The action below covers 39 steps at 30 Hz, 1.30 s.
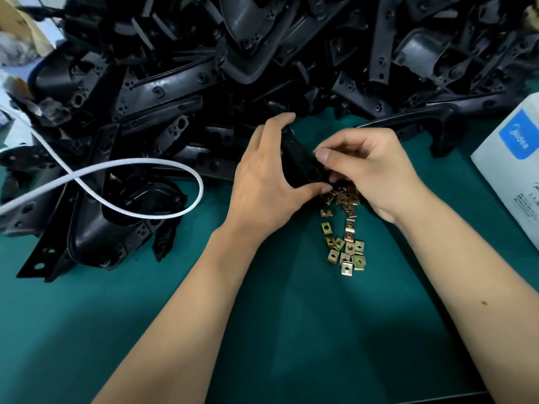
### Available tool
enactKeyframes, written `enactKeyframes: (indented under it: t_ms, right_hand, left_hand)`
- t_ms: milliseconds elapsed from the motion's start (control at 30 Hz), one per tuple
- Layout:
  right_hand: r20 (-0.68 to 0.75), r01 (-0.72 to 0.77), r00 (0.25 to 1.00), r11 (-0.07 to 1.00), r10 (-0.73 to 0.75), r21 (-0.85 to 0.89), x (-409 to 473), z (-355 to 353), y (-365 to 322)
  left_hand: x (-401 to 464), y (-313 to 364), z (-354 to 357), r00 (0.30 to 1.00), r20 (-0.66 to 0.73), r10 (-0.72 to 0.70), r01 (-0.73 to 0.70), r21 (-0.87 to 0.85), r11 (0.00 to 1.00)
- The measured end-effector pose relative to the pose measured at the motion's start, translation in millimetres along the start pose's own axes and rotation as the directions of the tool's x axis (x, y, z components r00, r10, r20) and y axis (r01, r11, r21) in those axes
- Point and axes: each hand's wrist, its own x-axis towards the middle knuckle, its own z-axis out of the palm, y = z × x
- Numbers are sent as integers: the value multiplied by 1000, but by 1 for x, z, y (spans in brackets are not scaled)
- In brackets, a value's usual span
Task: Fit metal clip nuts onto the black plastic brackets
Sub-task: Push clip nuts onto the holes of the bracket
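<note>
- Left hand [264, 182] grips a black bracket [297, 158], fingers curled over its far end, thumb under the near end. Bracket sits tilted, just above the green mat [262, 316].
- Right hand [370, 173] has thumb and fingers pinched tight at the bracket's right edge. Probably a clip nut in there, but the fingers hide it, so can't confirm.
- Loose clip nuts [345, 243] lie in a brass-coloured string on the mat, running from right under the right hand toward the person.
- Bracket pile [233, 68] covers the far side of the mat; white cable [140, 167] loops over its left part; white box [513, 167] at the right edge.
- My read: nut is being seated on the bracket edge now.
- To do it well:
  - keep the left grip firm so the bracket can't twist away under the push
  - start the open mouth of the clip square on the edge, not cocked
  - slide until its hole lines up with the bracket hole
  - push with the thumb pad, not the nail
- Risk: skewed clip jams or springs off into the nuts below.
</note>
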Motion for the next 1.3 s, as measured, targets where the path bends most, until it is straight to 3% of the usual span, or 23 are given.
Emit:
enactKeyframes:
  t_ms: [233,567,1300]
  right_hand:
    - [-72,-58,995,979,73,194,0,5,0]
    - [-59,-171,981,972,183,162,0,3,-5]
    - [-81,-163,981,975,177,151,-2,1,-7]
  left_hand:
    - [1,-2,2,999,-32,10,-10,-24,1000]
    - [0,-5,4,999,-12,-45,44,-56,997]
    - [1,-5,2,999,-19,-50,48,-84,995]
